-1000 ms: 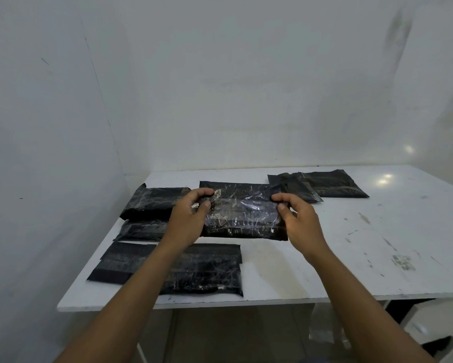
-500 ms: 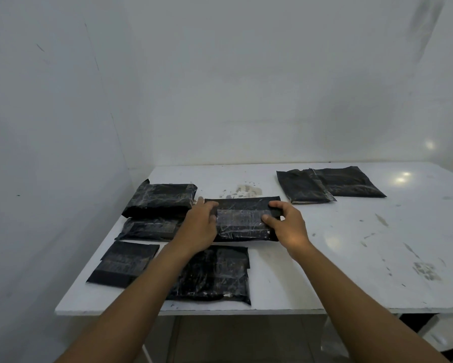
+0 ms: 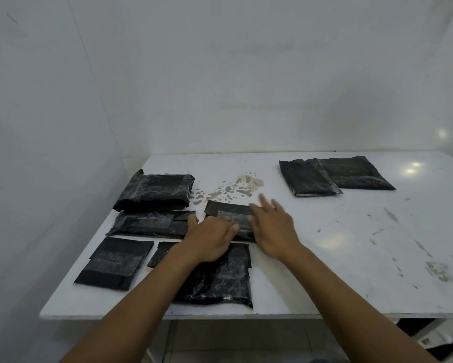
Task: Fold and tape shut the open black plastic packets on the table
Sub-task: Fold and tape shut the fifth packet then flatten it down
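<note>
A taped black packet (image 3: 229, 213) lies flat on the white table (image 3: 324, 258) in the middle of the left half. My left hand (image 3: 209, 238) rests on its near left part with fingers loosely bent, covering that side. My right hand (image 3: 272, 226) is over its right end, fingers straight and spread, slightly blurred. Several other folded, taped black packets lie around: one thick packet (image 3: 154, 191) at the back left, a flatter packet (image 3: 152, 224) in front of it, another packet (image 3: 115, 260) at the near left, and a shiny packet (image 3: 220, 279) under my left forearm.
Two black packets (image 3: 309, 178) (image 3: 356, 172) lie overlapping at the back right of the table. A patch of stains (image 3: 233, 189) marks the tabletop behind the middle packet. White walls close in at the left and back. The table's front edge is near me.
The packet held up in both hands came down onto the table. My right hand has let go and opened, its fingers lifting off the packet's right end. My left hand now lies on top.
</note>
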